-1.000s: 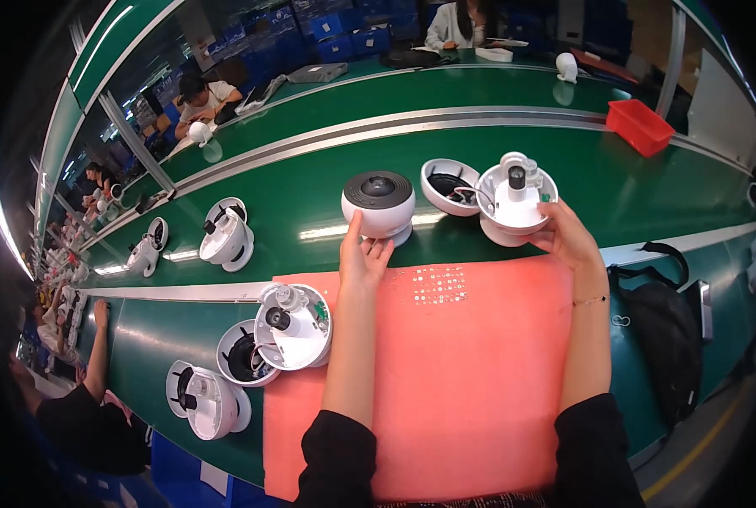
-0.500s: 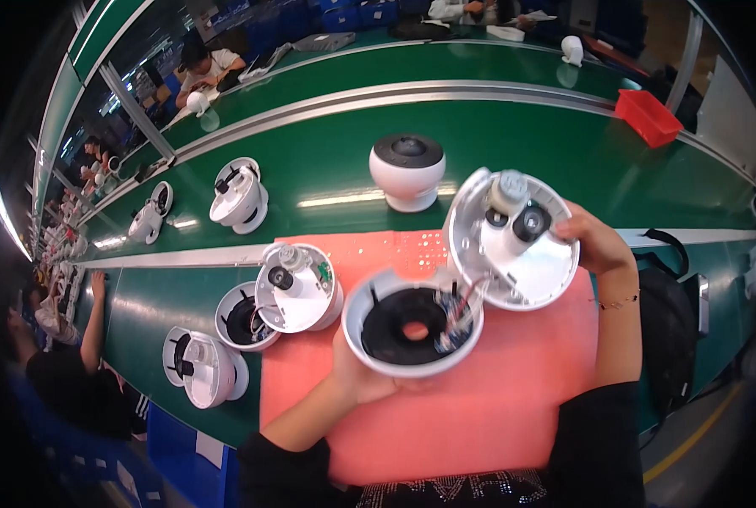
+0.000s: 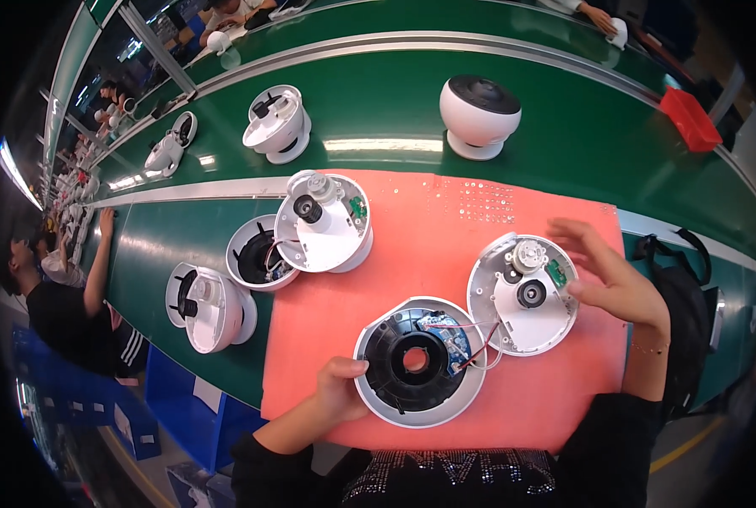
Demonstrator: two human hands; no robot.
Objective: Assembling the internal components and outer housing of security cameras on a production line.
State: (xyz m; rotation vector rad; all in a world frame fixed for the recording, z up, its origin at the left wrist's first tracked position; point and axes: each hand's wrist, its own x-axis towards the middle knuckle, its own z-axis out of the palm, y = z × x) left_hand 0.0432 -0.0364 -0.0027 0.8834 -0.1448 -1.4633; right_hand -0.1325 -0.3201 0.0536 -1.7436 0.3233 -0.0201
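My left hand [image 3: 337, 391] grips the rim of a round white housing half [image 3: 386, 326], thumb on the edge and fingers hidden below. Inside it are a black ring-shaped insert and a blue circuit board. Thin wires run from the board to a matching white housing half [image 3: 513, 318], which lies on the pink mat [image 3: 318, 356] with a motor, a black round part and a small green board facing up. Right beside that half, my right hand [image 3: 606, 275] is open, its fingers spread around air.
Another opened pair, a motor half [image 3: 344, 241] and a black-lined half [image 3: 244, 254], lies at the mat's left edge. Further units stand left, and a closed white unit [image 3: 482, 127] on the belt. Small screws [image 3: 486, 201] dot the mat. A red bin [image 3: 691, 118] sits far right.
The motor half has come down onto the mat, and my right hand has let go of it. My left hand has lowered its half toward me. The view has shifted.
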